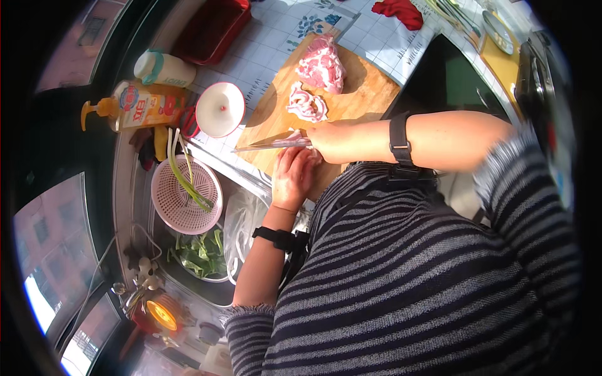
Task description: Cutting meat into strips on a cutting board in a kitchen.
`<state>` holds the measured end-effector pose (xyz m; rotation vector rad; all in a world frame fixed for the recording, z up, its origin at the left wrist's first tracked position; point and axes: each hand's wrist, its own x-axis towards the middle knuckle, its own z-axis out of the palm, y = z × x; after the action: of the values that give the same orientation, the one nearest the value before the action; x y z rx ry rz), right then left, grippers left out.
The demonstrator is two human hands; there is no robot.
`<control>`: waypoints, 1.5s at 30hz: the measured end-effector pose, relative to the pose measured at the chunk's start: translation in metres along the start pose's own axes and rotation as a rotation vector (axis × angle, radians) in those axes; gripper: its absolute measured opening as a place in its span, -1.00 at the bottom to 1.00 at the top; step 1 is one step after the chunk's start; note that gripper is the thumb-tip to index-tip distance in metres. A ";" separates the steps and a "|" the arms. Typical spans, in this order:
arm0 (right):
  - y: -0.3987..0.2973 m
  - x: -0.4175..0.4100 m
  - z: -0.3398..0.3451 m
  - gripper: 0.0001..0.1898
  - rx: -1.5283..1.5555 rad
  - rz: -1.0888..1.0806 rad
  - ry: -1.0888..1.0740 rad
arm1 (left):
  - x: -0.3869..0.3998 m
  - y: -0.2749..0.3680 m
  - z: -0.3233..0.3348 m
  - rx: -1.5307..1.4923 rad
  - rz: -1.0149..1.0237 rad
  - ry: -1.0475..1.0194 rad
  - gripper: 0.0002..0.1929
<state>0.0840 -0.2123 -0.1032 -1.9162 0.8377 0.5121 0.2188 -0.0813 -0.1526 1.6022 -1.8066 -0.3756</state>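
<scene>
My right hand (325, 140) grips a kitchen knife (263, 146), whose blade points left across the wooden cutting board (364, 101). A strip of raw meat (296, 137) lies along the blade. Just below the knife, the fingers of my left hand (292, 175) curl over a piece of raw meat (316, 157) at the board's near side; hand and knife hide most of it. Farther up the board sit a small pile of sliced fatty meat (306, 104) and a large raw chunk of meat (322, 63).
A white bowl (220, 110) stands left of the board, near a pump bottle (141, 105) and a red tray (214, 33). The sink (207, 289) holds a pink colander (157, 192) with green onions (183, 176) and leafy greens (204, 254). A red cloth (400, 13) lies beyond.
</scene>
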 end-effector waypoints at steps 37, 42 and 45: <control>0.035 -0.021 -0.010 -0.76 -0.233 -0.111 0.031 | -0.008 0.008 -0.014 0.079 -0.044 -0.075 -0.72; 0.041 -0.053 -0.041 -0.76 -0.253 -0.035 0.134 | -0.005 0.011 -0.021 0.077 -0.017 -0.090 -0.72; 0.035 -0.065 -0.038 -0.80 -0.228 -0.175 0.199 | -0.002 0.012 -0.021 0.136 -0.006 -0.054 -0.71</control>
<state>0.0140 -0.2352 -0.0641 -2.2554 0.7529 0.3247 0.2236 -0.0725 -0.1303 1.7052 -1.9039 -0.3071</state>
